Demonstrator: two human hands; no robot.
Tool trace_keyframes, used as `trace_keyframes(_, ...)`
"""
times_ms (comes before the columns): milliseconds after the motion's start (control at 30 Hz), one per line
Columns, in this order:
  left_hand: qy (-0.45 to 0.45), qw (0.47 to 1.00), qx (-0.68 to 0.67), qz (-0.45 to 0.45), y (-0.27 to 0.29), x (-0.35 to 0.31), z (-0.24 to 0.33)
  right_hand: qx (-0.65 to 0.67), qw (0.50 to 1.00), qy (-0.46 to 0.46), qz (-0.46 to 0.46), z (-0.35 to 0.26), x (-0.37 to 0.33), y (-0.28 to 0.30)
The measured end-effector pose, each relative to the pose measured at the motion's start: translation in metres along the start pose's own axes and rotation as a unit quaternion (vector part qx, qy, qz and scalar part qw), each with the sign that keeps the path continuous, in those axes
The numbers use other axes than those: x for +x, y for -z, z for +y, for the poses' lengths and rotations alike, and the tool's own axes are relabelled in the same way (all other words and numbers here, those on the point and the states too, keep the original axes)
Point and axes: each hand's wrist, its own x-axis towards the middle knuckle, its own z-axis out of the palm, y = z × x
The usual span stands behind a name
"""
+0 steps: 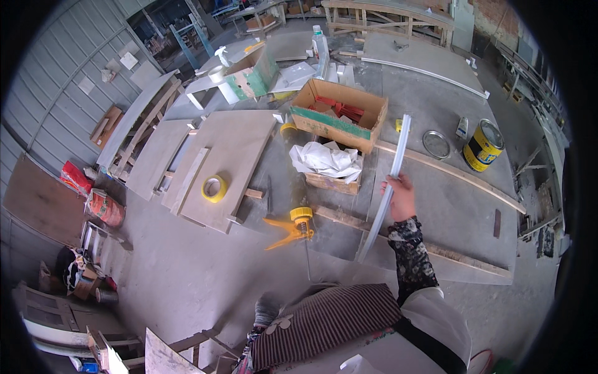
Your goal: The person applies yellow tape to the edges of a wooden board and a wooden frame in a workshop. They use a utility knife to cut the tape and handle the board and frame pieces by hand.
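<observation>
My right hand point(402, 196) is closed around a long, narrow whitish strip point(398, 153), which stands tilted across the bench edge with its lower end towards me. At the lower left, near my striped apron point(330, 324), my left hand point(266, 310) hangs low in something grey, and its fingers cannot be made out. A large caulking gun point(298, 187) with yellow end caps and a yellow trigger lies left of the strip. Beside it, crumpled white paper point(327, 159) fills a small box. Behind that stands a cardboard box point(336, 128) with red pieces inside.
A yellow tape roll point(213, 188) rests on a grey-brown panel point(243, 143) at the left. To the right are a yellow-and-black can point(483, 146), a round metal lid point(436, 144) and long wooden battens point(461, 177). Further back stand a clear bottle point(319, 43) and a green-and-brown carton point(252, 75).
</observation>
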Motion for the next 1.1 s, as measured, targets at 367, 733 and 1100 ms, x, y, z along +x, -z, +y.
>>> trace_keyframes(367, -0.088, 0.99, -0.109, 0.017, -0.008, 0.026, -0.039, -0.175, 0.885, -0.121, -0.414, 0.011, -0.176, -0.028)
trace_keyframes(733, -0.053, 0.988, -0.121, 0.076, -0.009, -0.004, 0.008, -0.353, 0.79, -0.112, -0.488, 0.045, -0.134, -0.05)
trace_keyframes(1100, 0.252, 0.832, -0.458, 0.184, 0.001, -0.059, 0.049, -0.417, 0.811, 0.002, -0.41, 0.105, -0.031, -0.153)
